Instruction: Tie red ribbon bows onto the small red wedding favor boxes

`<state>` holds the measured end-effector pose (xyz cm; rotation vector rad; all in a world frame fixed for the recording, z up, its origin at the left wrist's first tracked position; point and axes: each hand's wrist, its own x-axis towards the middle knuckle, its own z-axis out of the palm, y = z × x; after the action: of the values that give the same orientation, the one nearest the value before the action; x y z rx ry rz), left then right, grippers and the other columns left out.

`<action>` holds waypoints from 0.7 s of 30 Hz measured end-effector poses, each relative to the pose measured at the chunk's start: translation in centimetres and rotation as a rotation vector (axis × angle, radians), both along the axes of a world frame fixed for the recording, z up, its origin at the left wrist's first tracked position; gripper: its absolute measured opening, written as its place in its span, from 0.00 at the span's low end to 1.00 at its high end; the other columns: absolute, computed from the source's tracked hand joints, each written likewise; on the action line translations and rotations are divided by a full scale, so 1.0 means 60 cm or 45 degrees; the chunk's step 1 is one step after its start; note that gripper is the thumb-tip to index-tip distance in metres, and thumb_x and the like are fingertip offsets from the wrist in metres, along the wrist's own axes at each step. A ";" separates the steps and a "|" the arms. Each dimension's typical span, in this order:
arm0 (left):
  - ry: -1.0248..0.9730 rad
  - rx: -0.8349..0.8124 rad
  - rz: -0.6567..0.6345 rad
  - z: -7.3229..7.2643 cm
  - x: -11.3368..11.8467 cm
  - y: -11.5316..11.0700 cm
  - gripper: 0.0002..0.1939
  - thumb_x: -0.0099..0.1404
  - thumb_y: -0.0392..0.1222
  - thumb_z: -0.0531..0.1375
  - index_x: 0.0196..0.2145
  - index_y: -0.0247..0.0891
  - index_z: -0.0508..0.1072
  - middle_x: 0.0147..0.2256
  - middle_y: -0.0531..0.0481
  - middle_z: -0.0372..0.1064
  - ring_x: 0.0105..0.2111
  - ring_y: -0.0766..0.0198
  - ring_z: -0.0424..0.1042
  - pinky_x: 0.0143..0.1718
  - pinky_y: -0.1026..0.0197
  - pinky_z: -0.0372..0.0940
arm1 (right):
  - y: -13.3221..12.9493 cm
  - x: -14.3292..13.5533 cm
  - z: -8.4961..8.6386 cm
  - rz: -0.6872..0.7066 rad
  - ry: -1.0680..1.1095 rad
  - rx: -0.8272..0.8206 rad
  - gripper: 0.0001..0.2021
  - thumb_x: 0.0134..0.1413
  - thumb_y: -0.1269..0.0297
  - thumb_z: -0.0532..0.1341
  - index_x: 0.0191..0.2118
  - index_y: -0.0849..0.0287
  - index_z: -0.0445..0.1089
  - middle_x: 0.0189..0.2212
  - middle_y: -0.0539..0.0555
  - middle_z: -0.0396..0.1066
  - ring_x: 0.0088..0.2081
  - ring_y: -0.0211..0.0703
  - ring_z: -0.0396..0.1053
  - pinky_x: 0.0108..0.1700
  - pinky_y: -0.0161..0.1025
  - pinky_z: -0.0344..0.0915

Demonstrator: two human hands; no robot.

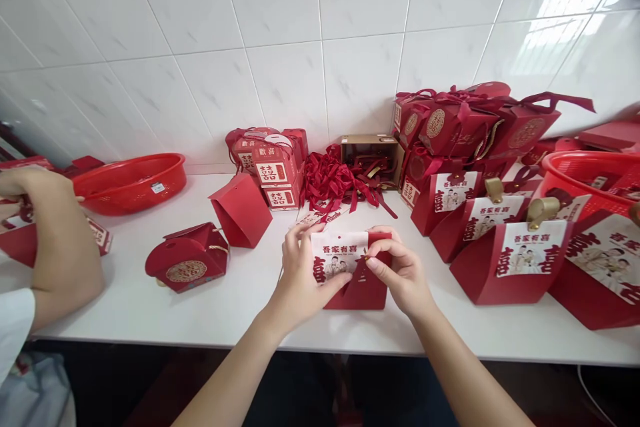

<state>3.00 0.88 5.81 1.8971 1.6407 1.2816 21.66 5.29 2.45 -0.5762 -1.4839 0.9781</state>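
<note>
"Hands first, please: what do they hold?"

"The left hand [300,280] has its thumb across the front of a red gift box [357,292] and its fingers at the upper edge, a closed grip. The right hand [407,275] pinches a small dark strap [364,268] at the box's upper front; that grip is closed too."

"Where is that box?"

"Upright at the front middle of the tabletop [260,323], with a white printed card [333,257] on its face."

"And the other containers?"

"Behind it, an open cardboard box [374,139] holds dark red straps, with a heap of red ribbon [325,177] just beside it. At the left, a red basin [135,187] shows its outer wall; I cannot tell what is inside. At the right, a red basket [590,177] holds red pieces, partly hidden by finished-looking gift boxes [505,287] with cards and straps."

"Anything else?"

"An open-sided red carton [247,213] touches or nearly touches a round-topped box [187,263]; another person's arm [65,240] reaches in at far left."
</note>
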 end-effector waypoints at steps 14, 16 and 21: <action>-0.466 0.075 -0.138 0.001 0.032 0.026 0.07 0.64 0.45 0.63 0.38 0.41 0.73 0.37 0.50 0.74 0.39 0.60 0.74 0.43 0.60 0.68 | -0.006 -0.006 0.012 -0.036 -0.123 -0.017 0.07 0.54 0.57 0.67 0.30 0.53 0.75 0.50 0.57 0.66 0.56 0.54 0.63 0.55 0.50 0.63; -0.490 0.068 -0.132 0.002 0.031 0.029 0.07 0.62 0.44 0.65 0.37 0.41 0.74 0.37 0.50 0.75 0.40 0.59 0.75 0.44 0.58 0.68 | -0.005 -0.006 0.011 -0.040 -0.141 -0.029 0.08 0.54 0.56 0.67 0.30 0.53 0.76 0.49 0.57 0.66 0.55 0.53 0.64 0.54 0.49 0.65; -0.608 -0.017 -0.124 0.003 0.035 0.033 0.08 0.56 0.43 0.68 0.34 0.41 0.75 0.32 0.51 0.76 0.34 0.58 0.76 0.36 0.58 0.71 | -0.006 -0.009 0.008 -0.063 -0.074 -0.071 0.06 0.52 0.57 0.69 0.29 0.51 0.78 0.47 0.56 0.68 0.52 0.52 0.67 0.49 0.47 0.68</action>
<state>5.11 2.87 5.97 1.4873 1.2895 1.5284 21.11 4.94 2.91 -0.6834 -1.4904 0.9734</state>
